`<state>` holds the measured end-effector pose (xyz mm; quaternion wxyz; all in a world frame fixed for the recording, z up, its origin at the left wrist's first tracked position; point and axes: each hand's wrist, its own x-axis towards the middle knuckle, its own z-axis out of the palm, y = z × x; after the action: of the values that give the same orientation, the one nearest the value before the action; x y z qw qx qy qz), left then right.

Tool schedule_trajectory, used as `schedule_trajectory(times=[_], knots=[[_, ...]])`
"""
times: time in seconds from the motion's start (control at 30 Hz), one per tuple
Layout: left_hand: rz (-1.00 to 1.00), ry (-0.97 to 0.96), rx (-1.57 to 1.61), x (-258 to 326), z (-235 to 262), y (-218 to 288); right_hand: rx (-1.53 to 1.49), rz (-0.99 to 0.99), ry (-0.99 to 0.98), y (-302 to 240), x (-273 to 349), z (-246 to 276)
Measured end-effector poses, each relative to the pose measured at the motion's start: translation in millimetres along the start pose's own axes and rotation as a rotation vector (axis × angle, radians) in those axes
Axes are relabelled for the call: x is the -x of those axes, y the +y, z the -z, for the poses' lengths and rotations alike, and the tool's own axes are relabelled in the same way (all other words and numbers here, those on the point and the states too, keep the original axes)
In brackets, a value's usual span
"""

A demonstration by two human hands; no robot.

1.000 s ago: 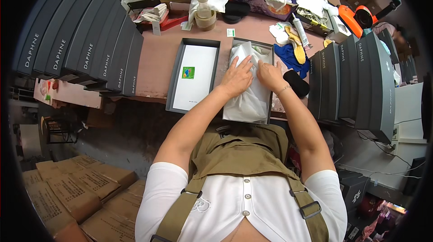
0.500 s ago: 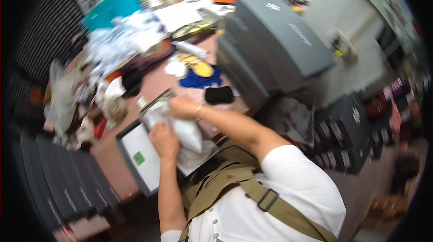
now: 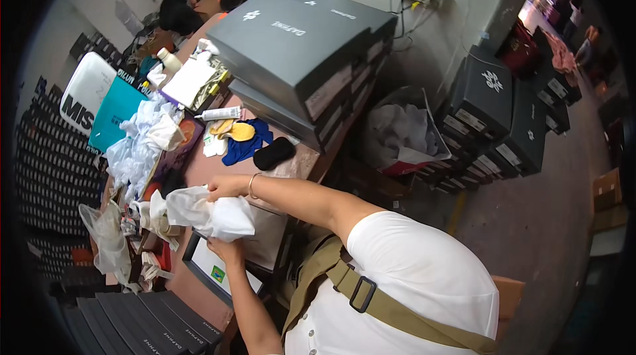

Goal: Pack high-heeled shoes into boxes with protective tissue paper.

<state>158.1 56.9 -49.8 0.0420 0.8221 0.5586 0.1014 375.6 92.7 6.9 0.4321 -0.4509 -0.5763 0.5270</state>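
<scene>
A soft white wrapped bundle [image 3: 225, 220], of cloth or tissue paper, is lifted over an open shoebox. My right hand [image 3: 226, 187], with a bracelet at the wrist, pinches its upper edge. From below, my left hand [image 3: 226, 249] grips the bundle's near side, its fingertips partly hidden by the white material. What the bundle contains, if anything, cannot be seen. Beneath the hands lies the shoebox base [image 3: 268, 236], pale inside. Left of it rests the dark-edged lid [image 3: 199, 263], white inside with a small green sticker [image 3: 218, 273].
Dark grey shoeboxes [image 3: 285, 40] are stacked at the far side of the table, and more lids or boxes [image 3: 142, 322] stand at lower left. Beyond my hands lie a black pad [image 3: 274, 153], blue cloth [image 3: 250, 143] and a white tube [image 3: 220, 113]. Crumpled pale paper [image 3: 142, 136] is piled at left.
The white bundle has risen out of the box and shifted left, with both hands on it. The head view has turned toward the right, showing more stacked boxes and floor there.
</scene>
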Motion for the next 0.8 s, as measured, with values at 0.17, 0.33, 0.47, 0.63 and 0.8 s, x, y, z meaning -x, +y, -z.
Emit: schedule_trajectory(times=[0.17,0.33,0.47,0.63,0.8], knots=[[-0.224,-0.043,0.452,-9.8,-14.5,-44.8,0.102,0.296,0.102,-16.5,36.9,-11.2],[0.372,-0.190,2.119,79.5,98.4,61.6,0.088,0.411,0.450,-53.6,63.8,-20.3],[0.427,0.046,1.928,88.6,87.9,94.1,0.308,0.634,0.556,-68.6,76.4,-55.8],[0.117,-0.095,2.091,110.2,92.4,26.3,0.254,0.578,0.200,-82.5,130.6,-66.4],[0.173,-0.126,1.774,136.5,103.7,39.5,-0.278,0.346,0.099,-82.0,119.2,-43.1]])
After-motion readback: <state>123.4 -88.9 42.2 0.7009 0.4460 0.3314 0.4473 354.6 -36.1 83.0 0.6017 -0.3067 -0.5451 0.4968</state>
